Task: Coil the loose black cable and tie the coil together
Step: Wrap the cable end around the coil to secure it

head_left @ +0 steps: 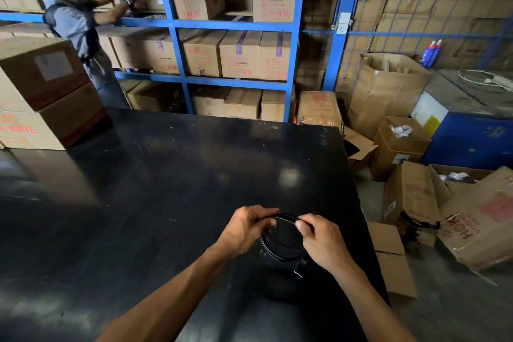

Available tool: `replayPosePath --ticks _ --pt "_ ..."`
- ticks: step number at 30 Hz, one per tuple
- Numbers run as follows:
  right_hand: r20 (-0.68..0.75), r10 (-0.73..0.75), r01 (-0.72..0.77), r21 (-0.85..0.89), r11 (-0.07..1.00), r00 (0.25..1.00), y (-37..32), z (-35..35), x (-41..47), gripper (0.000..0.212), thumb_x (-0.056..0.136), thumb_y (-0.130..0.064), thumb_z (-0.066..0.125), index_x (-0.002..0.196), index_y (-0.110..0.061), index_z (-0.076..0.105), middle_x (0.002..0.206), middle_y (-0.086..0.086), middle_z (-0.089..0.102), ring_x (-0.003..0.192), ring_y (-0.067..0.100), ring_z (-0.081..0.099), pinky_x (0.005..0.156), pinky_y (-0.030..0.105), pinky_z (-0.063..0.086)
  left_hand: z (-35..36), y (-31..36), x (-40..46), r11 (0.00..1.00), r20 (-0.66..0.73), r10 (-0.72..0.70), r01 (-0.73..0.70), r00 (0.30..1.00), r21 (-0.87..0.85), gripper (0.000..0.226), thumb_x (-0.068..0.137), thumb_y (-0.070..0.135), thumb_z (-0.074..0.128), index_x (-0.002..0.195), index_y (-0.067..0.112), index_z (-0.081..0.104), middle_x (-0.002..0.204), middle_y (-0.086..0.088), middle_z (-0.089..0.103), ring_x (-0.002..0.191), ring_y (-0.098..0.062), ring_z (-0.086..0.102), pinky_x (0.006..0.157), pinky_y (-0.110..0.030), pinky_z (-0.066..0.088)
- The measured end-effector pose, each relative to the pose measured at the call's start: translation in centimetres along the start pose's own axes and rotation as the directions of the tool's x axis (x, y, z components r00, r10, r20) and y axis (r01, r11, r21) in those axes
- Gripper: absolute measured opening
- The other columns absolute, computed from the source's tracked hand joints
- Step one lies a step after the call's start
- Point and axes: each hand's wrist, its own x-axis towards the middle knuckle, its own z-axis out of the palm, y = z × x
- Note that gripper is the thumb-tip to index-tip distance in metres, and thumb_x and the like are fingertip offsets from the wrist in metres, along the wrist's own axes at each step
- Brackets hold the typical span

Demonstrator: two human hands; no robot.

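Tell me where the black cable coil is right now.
In the head view, the black cable coil is low and right of centre, held between the left hand and right hand over the black table, near its right edge.

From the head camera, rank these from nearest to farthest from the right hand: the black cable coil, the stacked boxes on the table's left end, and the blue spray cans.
1. Black cable coil: held in the right hand and the left hand, above the black table.
2. Stacked boxes: at the table's far left end.
3. Blue spray cans: far right, by the wire mesh.
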Motion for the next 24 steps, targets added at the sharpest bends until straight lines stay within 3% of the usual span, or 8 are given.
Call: replayPosePath --ticks 4,6,9,13,17,21,23,24 --pt "0.038 -0.141 0.134 0.135 0.982 0.989 0.3 -0.9 -0.3 0.031 0.101 -0.027 0.06 0.13 -0.018 0.068 0.102 -0.006 0.072 0.092 0.003 0.068 0.083 0.017 0.052 -0.1 0.0 0.3 0.997 0.051 -0.005 0.009 0.999 -0.081 0.028 0.095 0.003 0.063 0.122 0.006 0.07 0.086 0.002 0.065 0.067 -0.001 0.062 0.071 -0.013 0.049" --pt "-0.033 -0.124 0.127 0.156 0.98 0.992 0.6 -0.5 -0.2 0.028 0.099 -0.016 0.064 0.126 -0.012 0.072 0.091 -0.005 0.074 0.08 0.003 0.07 0.076 0.017 0.055 0.3 0.1 0.6 0.995 0.056 0.01 -0.004 0.998 -0.1 0.03 0.097 0.008 0.062 0.126 0.008 0.068 0.087 -0.001 0.067 0.072 -0.007 0.063 0.076 -0.018 0.052" --pt "-0.12 -0.101 0.117 0.133 0.984 0.988 0.8 0.7 0.1 0.025 0.095 -0.001 0.066 0.117 -0.005 0.075 0.083 -0.006 0.07 0.078 0.006 0.068 0.073 0.022 0.056 1.1 0.3 0.9 0.983 -0.007 -0.029 0.027 1.0 -0.182 0.03 0.097 0.01 0.062 0.127 0.011 0.068 0.081 -0.006 0.068 0.071 -0.017 0.063 0.077 -0.024 0.056" --pt "-0.086 -0.077 0.085 0.097 0.992 0.993 1.0 1.1 1.0 0.021 0.096 -0.007 0.066 0.114 -0.009 0.077 0.085 0.001 0.075 0.079 0.011 0.069 0.071 0.009 0.047 1.6 -0.6 1.7 0.989 -0.06 -0.073 0.064 0.996 -0.132 0.018 0.096 0.008 0.064 0.109 0.008 0.076 0.078 -0.003 0.071 0.066 -0.014 0.064 0.069 -0.018 0.053" --pt "0.045 -0.088 0.082 0.124 0.989 0.995 0.4 0.4 3.2 0.022 0.098 -0.021 0.064 0.116 -0.015 0.077 0.095 0.006 0.076 0.088 0.02 0.071 0.083 0.036 0.056 0.6 -0.8 3.0 0.993 -0.117 -0.113 0.108 0.987 -0.051 0.013 0.094 0.014 0.067 0.098 0.019 0.078 0.066 0.008 0.072 0.061 -0.004 0.066 0.067 -0.014 0.051" --pt "0.099 0.0 -0.015 0.156 0.988 0.995 1.2 -0.2 2.9 0.024 0.098 -0.027 0.063 0.118 -0.022 0.075 0.107 0.002 0.072 0.092 0.014 0.071 0.088 0.03 0.056 0.4 -1.8 2.6 0.984 -0.206 -0.169 0.176 0.964 0.016 0.009 0.091 0.014 0.07 0.091 0.015 0.079 0.061 0.006 0.071 0.053 -0.003 0.064 0.061 -0.014 0.051" --pt "0.204 0.195 -0.217 0.091 0.972 0.959 8.6 3.1 4.5 0.022 0.097 -0.023 0.064 0.116 -0.022 0.075 0.108 0.004 0.072 0.092 0.015 0.071 0.087 0.03 0.056 4.7 -7.0 5.7 0.943 -0.134 -0.32 0.329 0.938 0.054 0.009 0.09 0.015 0.071 0.091 0.015 0.079 0.059 0.005 0.07 0.052 -0.002 0.063 0.059 -0.013 0.051" --pt "0.237 0.23 -0.243 0.029 0.969 0.944 8.8 3.2 3.9 0.022 0.096 -0.022 0.064 0.115 -0.022 0.075 0.11 0.005 0.071 0.095 0.018 0.07 0.089 0.034 0.056 4.3 -6.9 5.0 0.932 -0.166 -0.34 0.356 0.926 0.076 0.009 0.09 0.017 0.07 0.09 0.017 0.079 0.06 0.002 0.071 0.053 -0.003 0.064 0.06 -0.014 0.052"
